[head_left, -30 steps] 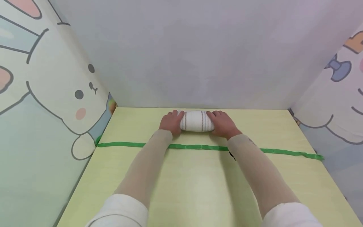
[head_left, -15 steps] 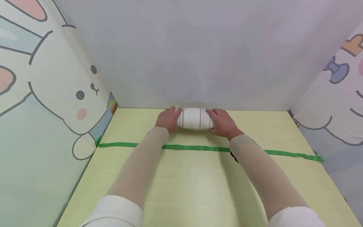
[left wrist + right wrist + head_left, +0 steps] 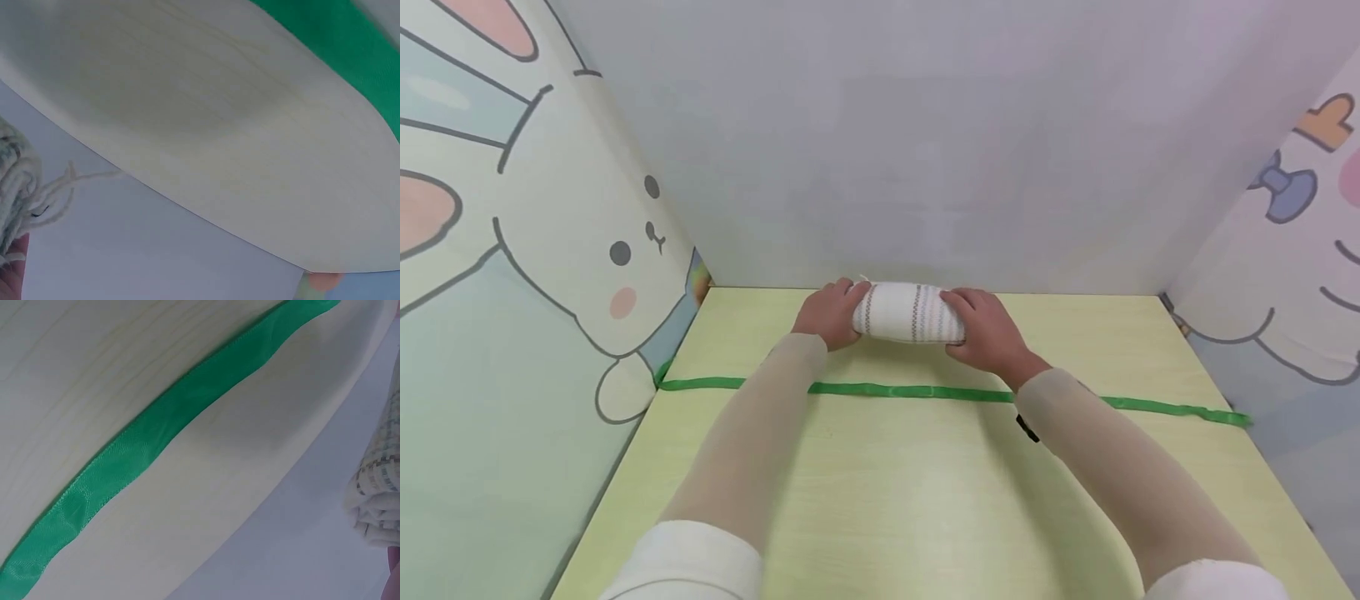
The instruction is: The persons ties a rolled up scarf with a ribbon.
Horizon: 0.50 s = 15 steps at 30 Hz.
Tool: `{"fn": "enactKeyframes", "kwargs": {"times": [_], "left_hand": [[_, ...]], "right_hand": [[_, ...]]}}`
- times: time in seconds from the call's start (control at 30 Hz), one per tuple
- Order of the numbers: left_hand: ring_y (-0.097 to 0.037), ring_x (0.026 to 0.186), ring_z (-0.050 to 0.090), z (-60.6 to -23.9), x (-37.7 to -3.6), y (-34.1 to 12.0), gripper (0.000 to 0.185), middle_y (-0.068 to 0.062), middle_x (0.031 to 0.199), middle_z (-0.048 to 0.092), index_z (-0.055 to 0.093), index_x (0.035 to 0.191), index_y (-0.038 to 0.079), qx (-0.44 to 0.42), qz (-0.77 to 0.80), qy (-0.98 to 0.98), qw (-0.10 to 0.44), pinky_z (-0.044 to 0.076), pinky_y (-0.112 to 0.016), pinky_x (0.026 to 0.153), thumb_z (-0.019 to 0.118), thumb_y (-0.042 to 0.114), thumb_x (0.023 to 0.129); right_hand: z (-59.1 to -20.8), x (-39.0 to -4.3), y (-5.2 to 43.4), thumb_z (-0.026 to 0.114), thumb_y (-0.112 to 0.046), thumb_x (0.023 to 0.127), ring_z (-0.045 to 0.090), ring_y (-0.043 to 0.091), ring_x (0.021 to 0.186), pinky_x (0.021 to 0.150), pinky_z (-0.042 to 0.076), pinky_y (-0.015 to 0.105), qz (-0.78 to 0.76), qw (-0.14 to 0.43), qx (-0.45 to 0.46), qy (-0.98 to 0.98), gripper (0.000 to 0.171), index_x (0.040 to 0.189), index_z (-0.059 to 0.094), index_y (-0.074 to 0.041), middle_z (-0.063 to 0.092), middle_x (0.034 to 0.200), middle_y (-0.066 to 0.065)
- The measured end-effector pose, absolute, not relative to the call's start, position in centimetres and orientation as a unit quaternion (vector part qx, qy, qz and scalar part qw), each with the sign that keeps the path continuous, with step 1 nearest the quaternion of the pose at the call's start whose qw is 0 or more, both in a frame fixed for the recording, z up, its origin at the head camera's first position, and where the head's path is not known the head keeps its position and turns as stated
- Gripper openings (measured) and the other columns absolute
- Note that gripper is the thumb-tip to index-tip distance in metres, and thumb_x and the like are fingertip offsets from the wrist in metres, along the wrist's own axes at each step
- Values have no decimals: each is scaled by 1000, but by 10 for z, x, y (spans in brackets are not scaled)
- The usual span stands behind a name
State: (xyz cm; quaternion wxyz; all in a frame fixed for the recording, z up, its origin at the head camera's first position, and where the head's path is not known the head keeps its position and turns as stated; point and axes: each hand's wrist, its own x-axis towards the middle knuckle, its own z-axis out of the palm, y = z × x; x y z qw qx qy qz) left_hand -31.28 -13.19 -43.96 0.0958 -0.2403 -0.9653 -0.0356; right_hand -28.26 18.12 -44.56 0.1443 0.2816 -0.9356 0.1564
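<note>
Left hand [image 3: 829,315] and right hand [image 3: 988,333] grip a cloth roll [image 3: 897,312] (seemingly the lifting step); the next move probably needs even support.

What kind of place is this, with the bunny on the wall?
It looks like a walled-in table nook, maybe a work booth: there's a pale wood-look tabletop, a plain wall right behind it, and a side wall with a big cartoon bunny.

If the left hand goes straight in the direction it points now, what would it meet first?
Besides the rolled cloth it grips, the left hand would probably meet the back wall first; the depth is hard to judge here.
</note>
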Motion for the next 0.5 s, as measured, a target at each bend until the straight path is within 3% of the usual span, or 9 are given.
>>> {"fn": "enactKeyframes", "kwargs": {"times": [0.5], "left_hand": [[-28,109,61,-422,-304,-145,72,-8,128,59,48,144,20,-277,-68,-954,96,56,-44,90,84,32,82]], "right_hand": [[-432,-253,178,88,-26,73,50,36,126,104,41,56,184,202,297,-915,82,143,52,-5,55,139,15]]}}
